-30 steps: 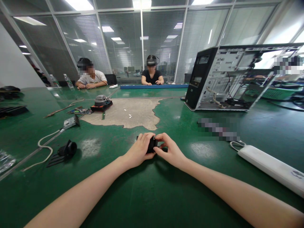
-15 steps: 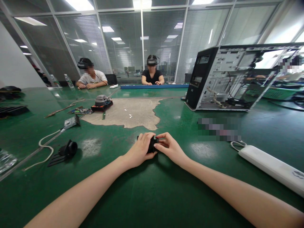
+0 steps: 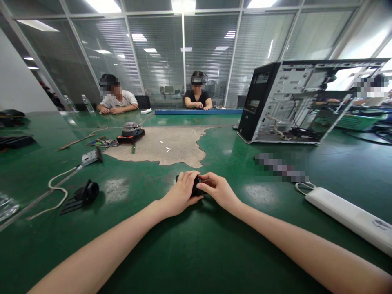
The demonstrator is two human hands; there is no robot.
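Near the middle of the green table [image 3: 183, 253], a small black object [image 3: 196, 189] lies between my two hands. My left hand [image 3: 183, 192] is wrapped over its top and left side, hiding much of it. From the right, my right hand [image 3: 218, 188] touches its right side with thumb and fingertips in a pinch. What part those fingertips grip is too small to make out. Just beyond my hands is a bare beige patch [image 3: 171, 143] of the tabletop.
An open computer case [image 3: 260, 102] stands at the back right. A white power strip [image 3: 346, 216] lies at right. Left are a black bracket-like part [image 3: 87, 192], a metal piece [image 3: 92, 156] with a cable, and a heatsink fan [image 3: 131, 131]. Two people sit across the table.
My right hand's fingers have closed in slightly and moved a little left against the black object. My left hand has hardly moved.
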